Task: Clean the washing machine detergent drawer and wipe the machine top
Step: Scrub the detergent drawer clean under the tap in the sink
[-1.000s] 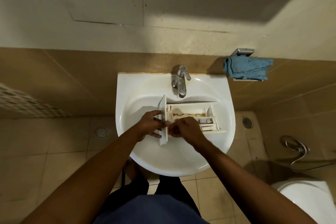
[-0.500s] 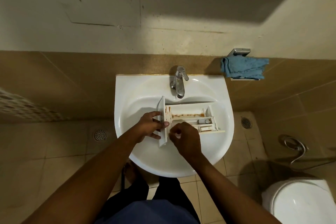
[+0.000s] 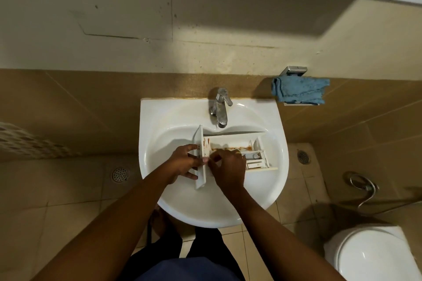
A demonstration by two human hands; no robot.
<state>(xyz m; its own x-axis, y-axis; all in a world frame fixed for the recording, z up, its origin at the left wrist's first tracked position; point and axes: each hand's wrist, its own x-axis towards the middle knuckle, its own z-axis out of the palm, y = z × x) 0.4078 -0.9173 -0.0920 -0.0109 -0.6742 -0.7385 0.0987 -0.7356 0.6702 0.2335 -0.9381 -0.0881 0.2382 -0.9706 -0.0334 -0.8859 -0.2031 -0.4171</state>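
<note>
Early stage, by the look of it. Lying across the bowl of the white washbasin (image 3: 159, 121): the detergent drawer (image 3: 230, 140), out of the machine but far from clean. Blue cloth (image 3: 299, 90) draped on a holder right of the basin, unused — machine top nowhere in view, presumably unwiped. Left hand (image 3: 185, 164) clamped round the drawer's front panel at basin centre; right hand (image 3: 228, 167) curled over the near compartment, grip on anything impossible to tell. Rust-brown residue (image 3: 228, 149) lining the drawer's far wall.

Glossy ceramic sink (image 3: 262, 189), matt stained plastic drawer (image 3: 230, 141) in it, shiny metal tap (image 3: 220, 107) at its back, nubbly cloth (image 3: 299, 90) to its right.
</note>
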